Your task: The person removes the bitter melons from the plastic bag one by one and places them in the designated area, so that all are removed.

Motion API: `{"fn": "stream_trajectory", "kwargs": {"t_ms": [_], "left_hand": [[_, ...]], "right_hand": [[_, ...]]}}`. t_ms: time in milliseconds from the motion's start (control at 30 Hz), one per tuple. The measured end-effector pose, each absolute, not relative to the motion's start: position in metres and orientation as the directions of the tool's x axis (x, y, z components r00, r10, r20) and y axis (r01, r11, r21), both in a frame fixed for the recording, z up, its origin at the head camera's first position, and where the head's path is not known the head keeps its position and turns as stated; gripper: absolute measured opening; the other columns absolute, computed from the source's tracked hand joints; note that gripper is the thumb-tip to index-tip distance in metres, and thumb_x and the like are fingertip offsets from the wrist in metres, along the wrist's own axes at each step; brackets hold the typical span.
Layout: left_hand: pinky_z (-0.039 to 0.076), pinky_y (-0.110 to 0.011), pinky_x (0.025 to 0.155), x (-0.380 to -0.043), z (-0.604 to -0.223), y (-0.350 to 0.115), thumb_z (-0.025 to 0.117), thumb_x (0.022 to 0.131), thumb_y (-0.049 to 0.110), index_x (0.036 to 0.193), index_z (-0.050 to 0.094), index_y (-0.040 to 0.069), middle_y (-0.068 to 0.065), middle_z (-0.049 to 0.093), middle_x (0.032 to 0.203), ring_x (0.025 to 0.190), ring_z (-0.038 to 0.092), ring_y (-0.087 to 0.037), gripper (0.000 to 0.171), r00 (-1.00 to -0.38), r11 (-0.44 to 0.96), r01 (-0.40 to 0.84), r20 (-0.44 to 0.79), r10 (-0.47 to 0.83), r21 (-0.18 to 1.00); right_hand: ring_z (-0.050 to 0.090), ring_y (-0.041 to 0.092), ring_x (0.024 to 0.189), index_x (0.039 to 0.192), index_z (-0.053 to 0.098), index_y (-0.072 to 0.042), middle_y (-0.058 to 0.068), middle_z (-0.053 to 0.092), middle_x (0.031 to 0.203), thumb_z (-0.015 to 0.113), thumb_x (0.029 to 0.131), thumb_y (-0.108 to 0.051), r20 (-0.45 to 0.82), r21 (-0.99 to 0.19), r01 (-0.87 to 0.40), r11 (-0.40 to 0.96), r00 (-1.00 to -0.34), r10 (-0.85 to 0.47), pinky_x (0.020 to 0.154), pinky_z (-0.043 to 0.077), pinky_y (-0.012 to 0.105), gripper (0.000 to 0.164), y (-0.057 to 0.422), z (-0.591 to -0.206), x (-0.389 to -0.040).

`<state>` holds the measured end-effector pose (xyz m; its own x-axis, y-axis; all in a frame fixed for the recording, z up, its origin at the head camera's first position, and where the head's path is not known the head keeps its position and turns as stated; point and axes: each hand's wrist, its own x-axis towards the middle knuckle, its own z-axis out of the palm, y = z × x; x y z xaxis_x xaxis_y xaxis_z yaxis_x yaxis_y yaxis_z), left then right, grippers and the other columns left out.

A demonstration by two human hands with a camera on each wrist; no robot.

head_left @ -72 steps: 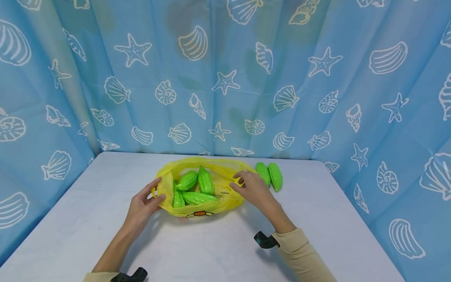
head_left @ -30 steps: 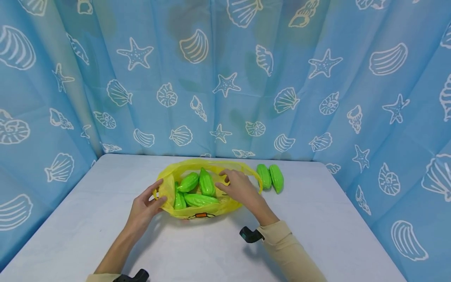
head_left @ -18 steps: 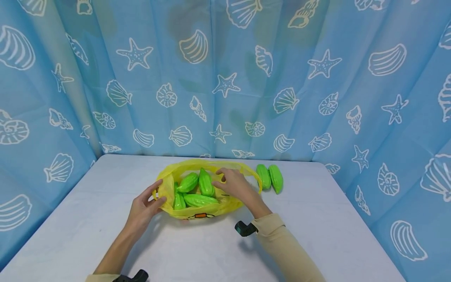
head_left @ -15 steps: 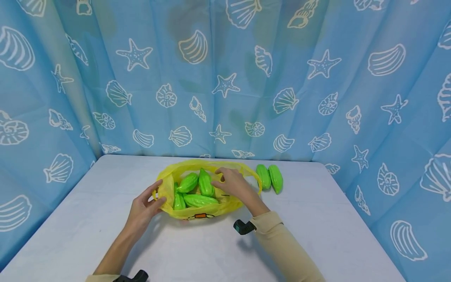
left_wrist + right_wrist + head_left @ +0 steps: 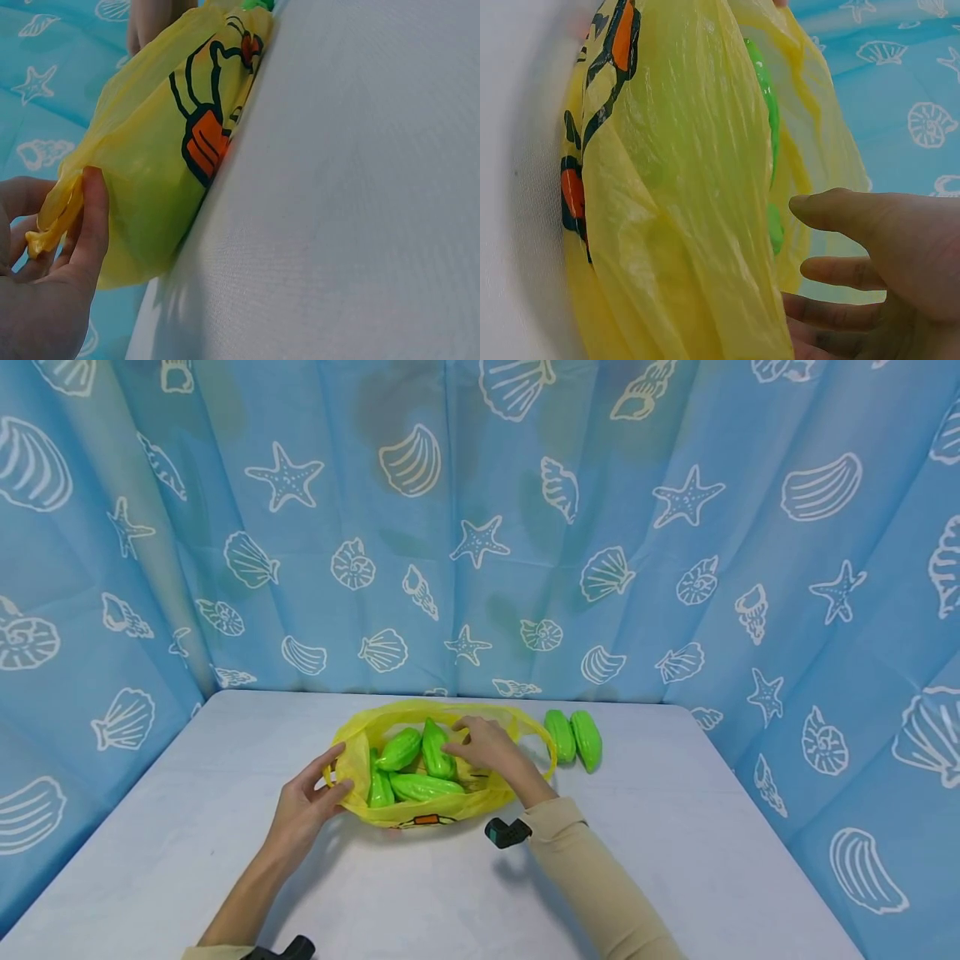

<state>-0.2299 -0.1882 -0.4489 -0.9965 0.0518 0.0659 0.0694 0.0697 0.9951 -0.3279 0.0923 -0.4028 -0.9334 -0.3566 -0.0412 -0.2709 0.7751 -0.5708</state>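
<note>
A yellow plastic bag [image 5: 480,793] with a printed cartoon lies on the table, its mouth spread wide. Inside it are several glossy green, ridged bitter melons [image 5: 422,787], one of which, a pointed bitter melon [image 5: 438,748], leans near the back. My left hand [image 5: 302,802] holds the bag's left edge, and in the left wrist view the thumb and fingers [image 5: 93,225] pinch by its bunched handle [image 5: 56,225]. My right hand [image 5: 487,747] reaches into the mouth from the right, fingers loosely bent, thumb tip right at the pointed bitter melon; its lower fingers are partly hidden by the bag in the right wrist view.
Two more bitter melons [image 5: 573,739] lie side by side on the white table [image 5: 660,827], just right of the bag. A blue curtain [image 5: 480,602] with white shells and starfish hangs behind and along both sides. Each wrist carries a black camera [image 5: 507,832].
My right hand has moved left from the bag's right rim, across its mouth to the pointed bitter melon. My left hand stays at the left edge, and the bitter melons lie as before.
</note>
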Motion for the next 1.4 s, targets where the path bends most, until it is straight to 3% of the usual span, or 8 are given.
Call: {"fn": "stream_trajectory", "kwargs": {"t_ms": [133,400,567,767,1100,1233,1400], "left_hand": [[0.058,-0.021,0.084,-0.230,-0.449,-0.189,0.064,0.096,0.024,0.153,0.035,0.025,-0.003,0.026,0.160,0.108,0.061,0.004,0.064,-0.997,0.074,0.066,0.063,0.050,0.995],[0.058,-0.021,0.084,-0.229,-0.450,-0.189,0.065,0.096,0.024,0.153,0.036,0.025,-0.003,0.025,0.161,0.107,0.061,0.004,0.064,-0.997,0.074,0.063,0.060,0.049,0.995],[0.058,-0.022,0.084,-0.230,-0.451,-0.188,0.065,0.096,0.024,0.153,0.036,0.024,-0.003,0.025,0.161,0.107,0.061,0.003,0.064,-0.997,0.072,0.066,0.062,0.054,0.995],[0.058,-0.021,0.084,-0.230,-0.451,-0.188,0.065,0.096,0.026,0.152,0.036,0.026,-0.002,0.025,0.161,0.107,0.061,0.003,0.063,-0.998,0.083,0.054,0.051,0.044,0.995],[0.058,-0.021,0.083,-0.230,-0.451,-0.188,0.065,0.096,0.025,0.152,0.036,0.025,-0.003,0.026,0.160,0.107,0.061,0.004,0.064,-0.997,0.075,0.062,0.059,0.048,0.995],[0.058,-0.021,0.083,-0.231,-0.451,-0.188,0.065,0.096,0.025,0.152,0.036,0.025,-0.003,0.027,0.160,0.107,0.061,0.003,0.064,-0.997,0.076,0.066,0.062,0.050,0.995],[0.058,-0.021,0.083,-0.231,-0.451,-0.189,0.065,0.096,0.025,0.152,0.036,0.025,-0.003,0.026,0.160,0.107,0.061,0.004,0.064,-0.997,0.075,0.067,0.063,0.053,0.995]], "right_hand": [[0.070,0.027,0.077,0.141,0.051,-0.005,0.019,0.061,0.132,0.063,0.096,-0.038,-0.063,-0.620,-0.247,0.745,-0.930,-0.361,0.067,0.058,0.033,0.057,0.089,-0.406,-0.329],[0.072,0.029,0.079,0.146,0.044,-0.005,0.019,0.056,0.138,0.063,0.095,-0.038,-0.114,-0.669,-0.186,0.719,-0.931,-0.346,0.073,0.060,0.036,0.064,0.083,-0.409,-0.331],[0.071,0.031,0.076,0.147,0.042,-0.006,0.018,0.064,0.126,0.063,0.095,-0.039,-0.128,-0.666,-0.170,0.726,-0.933,-0.336,0.073,0.060,0.038,0.065,0.080,-0.410,-0.331],[0.071,0.033,0.075,0.146,0.044,-0.005,0.017,0.060,0.133,0.064,0.094,-0.039,-0.122,-0.654,-0.189,0.733,-0.930,-0.348,0.070,0.059,0.038,0.065,0.077,-0.413,-0.331],[0.071,0.033,0.071,0.146,0.044,-0.005,0.018,0.068,0.121,0.068,0.092,-0.037,-0.138,-0.652,-0.186,0.735,-0.924,-0.356,0.070,0.060,0.039,0.067,0.073,-0.412,-0.334],[0.072,0.031,0.071,0.146,0.044,-0.005,0.019,0.068,0.121,0.068,0.092,-0.037,-0.146,-0.641,-0.185,0.745,-0.923,-0.355,0.072,0.060,0.038,0.067,0.072,-0.410,-0.335],[0.072,0.031,0.073,0.146,0.044,-0.006,0.020,0.059,0.135,0.068,0.092,-0.036,-0.153,-0.637,-0.179,0.750,-0.924,-0.351,0.072,0.061,0.038,0.067,0.071,-0.410,-0.335]]}}
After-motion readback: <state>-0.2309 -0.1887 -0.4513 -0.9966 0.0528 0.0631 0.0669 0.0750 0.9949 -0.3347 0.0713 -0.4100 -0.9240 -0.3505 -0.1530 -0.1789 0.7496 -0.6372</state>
